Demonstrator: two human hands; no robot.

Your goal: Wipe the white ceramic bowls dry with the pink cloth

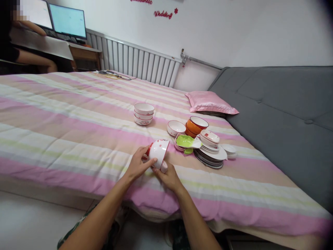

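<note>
A white bowl with red markings [158, 151] lies tipped on its side above the striped bed cover [78, 132]. My left hand [137, 163] grips its left side with thumb and fingers wrapped round it. Under the base, my right hand [168, 177] cups and holds the same bowl. Behind it stands a stack of three white bowls [144, 114]. To the right are a single white bowl [176, 127], stacked orange bowls [196, 126], green leaf-shaped dishes [186, 142] and a pile of plates [210, 154] topped with small white dishes.
A pink pillow [210, 102] lies by the grey sofa back [281, 114] on the right. A radiator [140, 62] lines the far wall. At the far left another person's arm [31, 59] rests near a desk with two monitors [68, 21]. Cables [111, 74] lie on the bed's far edge.
</note>
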